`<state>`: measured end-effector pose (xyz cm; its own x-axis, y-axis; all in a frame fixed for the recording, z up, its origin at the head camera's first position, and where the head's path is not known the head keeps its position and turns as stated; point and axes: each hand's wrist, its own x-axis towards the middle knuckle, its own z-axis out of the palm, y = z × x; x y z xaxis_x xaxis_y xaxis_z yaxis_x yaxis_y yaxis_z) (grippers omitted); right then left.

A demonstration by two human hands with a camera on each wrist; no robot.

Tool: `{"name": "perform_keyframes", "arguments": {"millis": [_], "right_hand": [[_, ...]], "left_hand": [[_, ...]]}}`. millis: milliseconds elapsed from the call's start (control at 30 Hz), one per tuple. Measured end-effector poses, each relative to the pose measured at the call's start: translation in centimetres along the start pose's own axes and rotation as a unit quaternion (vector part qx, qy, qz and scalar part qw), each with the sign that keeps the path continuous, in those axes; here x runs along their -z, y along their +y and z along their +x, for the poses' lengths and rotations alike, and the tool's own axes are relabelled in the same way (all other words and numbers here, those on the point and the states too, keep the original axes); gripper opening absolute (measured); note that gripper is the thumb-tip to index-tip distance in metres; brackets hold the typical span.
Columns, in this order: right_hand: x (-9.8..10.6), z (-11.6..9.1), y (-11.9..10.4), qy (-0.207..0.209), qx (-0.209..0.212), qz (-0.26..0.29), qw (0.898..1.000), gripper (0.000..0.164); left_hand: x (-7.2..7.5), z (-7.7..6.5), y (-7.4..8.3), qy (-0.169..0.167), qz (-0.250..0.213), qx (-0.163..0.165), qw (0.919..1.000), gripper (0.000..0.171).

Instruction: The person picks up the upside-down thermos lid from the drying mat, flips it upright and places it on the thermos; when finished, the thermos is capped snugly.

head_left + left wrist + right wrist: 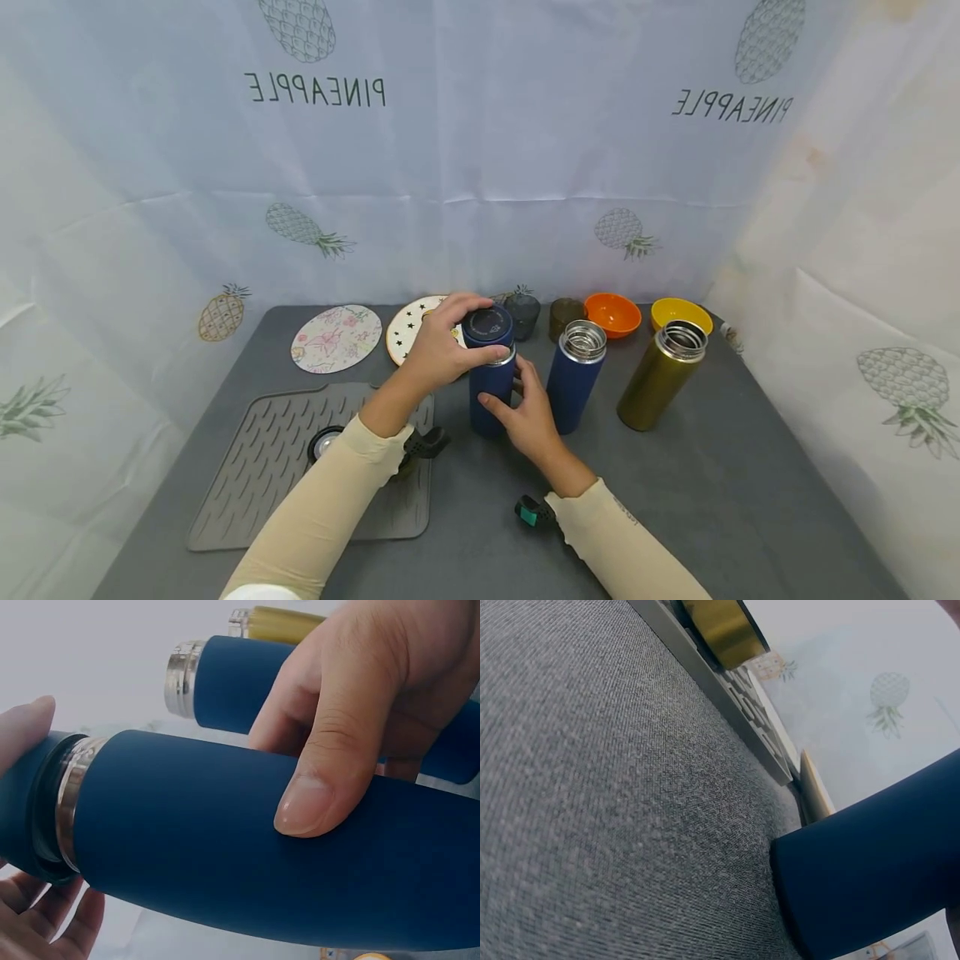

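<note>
A dark blue thermos bottle (485, 408) stands upright on the grey table. At its mouth is a matching blue lid (487, 323), which my left hand (438, 343) grips from above with the fingers round its far side and the thumb in front. In the left wrist view a band of steel neck (73, 802) shows between the lid and the body. My right hand (532, 417) holds the bottle's body, its thumb across the near side. Just right of it stands a second blue bottle (573, 383), lidless, with its steel neck bare. The bottle's base (810, 900) rests on the cloth.
An olive-gold bottle (660, 379) without a lid stands farther right. On the left, a grey drying mat (262, 450) bears a gold lid (724, 630) and a black-rimmed lid (322, 442). Behind are two round mats, dark cups, an orange bowl (612, 315) and a yellow bowl (678, 312).
</note>
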<state>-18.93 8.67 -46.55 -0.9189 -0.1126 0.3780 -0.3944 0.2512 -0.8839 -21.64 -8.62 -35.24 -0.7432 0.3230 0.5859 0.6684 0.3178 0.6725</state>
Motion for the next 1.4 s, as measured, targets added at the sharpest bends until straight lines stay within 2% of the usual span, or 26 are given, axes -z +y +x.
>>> {"name": "perform_keyframes", "arguments": {"millis": [267, 433, 567, 700, 800, 967, 1100, 1300, 1400], "right_hand": [[0.1, 0.0, -0.1, -0.003, -0.005, -0.002, 1.0, 0.073], [0.2, 0.0, -0.7, -0.012, -0.021, -0.004, 1.0, 0.074], [0.3, -0.1, -1.5, -0.017, -0.028, -0.003, 0.999, 0.073], [0.4, -0.1, -1.4, -0.012, -0.022, -0.005, 1.0, 0.073], [0.3, 0.1, -0.7, -0.006, -0.013, -0.006, 1.0, 0.074], [0.2, 0.3, -0.1, -0.003, 0.013, -0.001, 1.0, 0.073], [0.2, 0.3, -0.1, -0.006, 0.012, 0.0, 1.0, 0.073], [0.3, 0.3, -0.6, -0.013, -0.01, 0.002, 1.0, 0.075], [0.6, 0.0, -2.2, -0.016, -0.008, -0.003, 1.0, 0.073]], "left_hand": [[-0.3, 0.0, 0.2, -0.016, -0.003, 0.019, 0.9997, 0.065], [-0.8, -0.3, -0.3, -0.019, 0.002, 0.028, 0.9994, 0.069], [-1.3, -0.8, -0.9, -0.004, -0.029, 0.036, 0.9989, 0.07], [-1.5, -1.0, -1.2, -0.005, -0.062, 0.043, 0.9971, 0.071], [-1.3, -1.0, -1.3, -0.006, -0.075, 0.047, 0.996, 0.075], [-0.6, -1.0, -1.3, 0.01, -0.06, 0.037, 0.9975, 0.079], [-0.2, -1.3, -1.4, 0.008, -0.061, 0.041, 0.9973, 0.077], [-0.3, -1.7, -1.5, -0.024, -0.134, 0.06, 0.9888, 0.073], [-0.8, -1.8, -1.5, -0.043, -0.161, 0.053, 0.9845, 0.078]]}}
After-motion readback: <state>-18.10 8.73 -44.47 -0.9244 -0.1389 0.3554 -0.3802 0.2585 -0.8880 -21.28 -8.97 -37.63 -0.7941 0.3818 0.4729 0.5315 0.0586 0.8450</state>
